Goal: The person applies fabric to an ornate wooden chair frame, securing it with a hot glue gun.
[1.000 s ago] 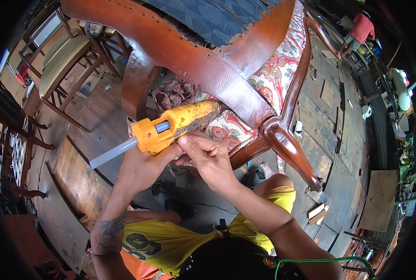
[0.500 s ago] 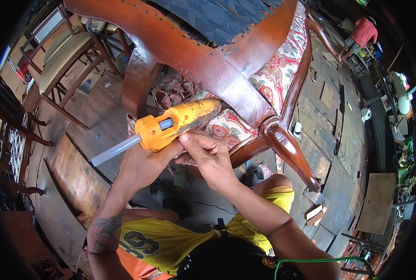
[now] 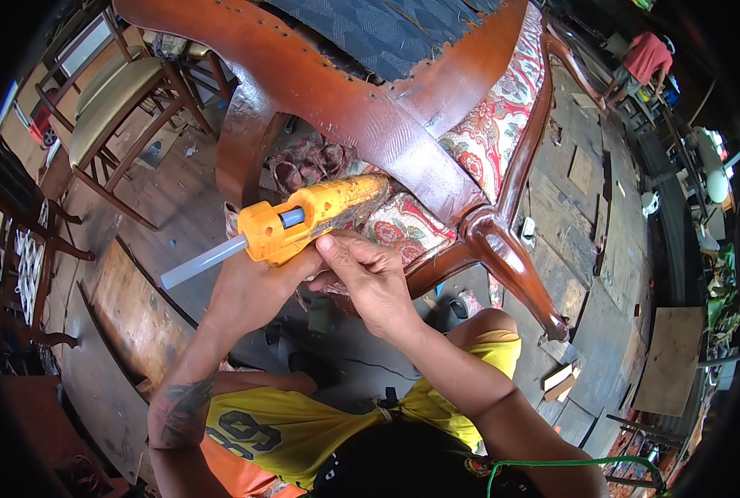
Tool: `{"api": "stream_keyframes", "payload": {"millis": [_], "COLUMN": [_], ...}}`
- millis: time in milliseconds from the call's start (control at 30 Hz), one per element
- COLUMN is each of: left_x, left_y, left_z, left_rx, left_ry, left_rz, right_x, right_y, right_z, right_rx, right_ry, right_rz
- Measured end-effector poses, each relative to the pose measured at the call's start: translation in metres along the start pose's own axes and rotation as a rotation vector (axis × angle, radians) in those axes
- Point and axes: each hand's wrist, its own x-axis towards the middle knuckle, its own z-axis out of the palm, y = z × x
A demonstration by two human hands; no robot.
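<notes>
Both hands stay closed: the left hand (image 3: 250,290) grips the glue gun (image 3: 316,217) by its handle, the right hand (image 3: 370,278) pinches just under the gun body, and the nozzle, barely shifted, remains ahead of the hands against the floral fabric (image 3: 407,226) below the chair frame (image 3: 345,108).

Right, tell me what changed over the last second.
Almost nothing. The glue gun edged slightly up in the picture. The left hand keeps its grip on the gun, the right hand stays against its underside, and the nozzle stays by the floral fabric.
</notes>
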Motion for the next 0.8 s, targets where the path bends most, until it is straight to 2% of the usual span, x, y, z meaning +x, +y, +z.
{"api": "stream_keyframes", "payload": {"millis": [533,600,800], "left_x": [0.000,0.002,0.002], "left_y": [-0.002,-0.010,-0.010], "left_z": [-0.001,0.001,0.000], "left_rx": [-0.003,0.000,-0.009], "left_ry": [-0.007,0.011,0.005], "left_rz": [-0.006,0.103,0.101], "right_x": [-0.002,0.000,-0.001], "right_y": [0.002,0.009,0.006], "right_z": [-0.001,-0.006,-0.006], "right_rx": [0.046,0.005,-0.009], "right_ry": [0.015,-0.022,-0.019], "right_rz": [0.038,-0.018,0.000]}}
